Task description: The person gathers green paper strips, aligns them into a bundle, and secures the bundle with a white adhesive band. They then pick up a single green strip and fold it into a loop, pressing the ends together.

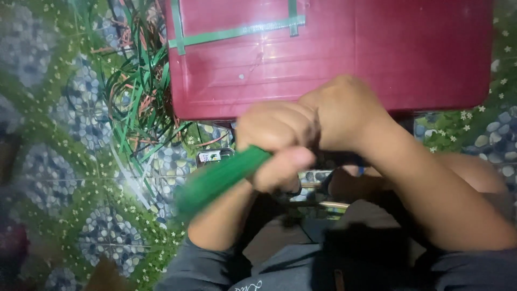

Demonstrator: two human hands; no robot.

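Note:
My left hand (276,143) is closed around a bundle of thin green strips (215,180) that sticks out down and to the left, blurred by motion. My right hand (344,113) is pressed against the left one in a fist; what it grips is hidden between the hands. Both hands hover just in front of a dark red plastic box (334,54) with green strips (237,31) lying flat on its lid.
A loose pile of green and reddish strips (134,91) lies left of the box on a floor mat (70,178) printed with pebbles and grass. A small dark object (212,156) lies on the mat under the bundle. My knee (474,172) is at right.

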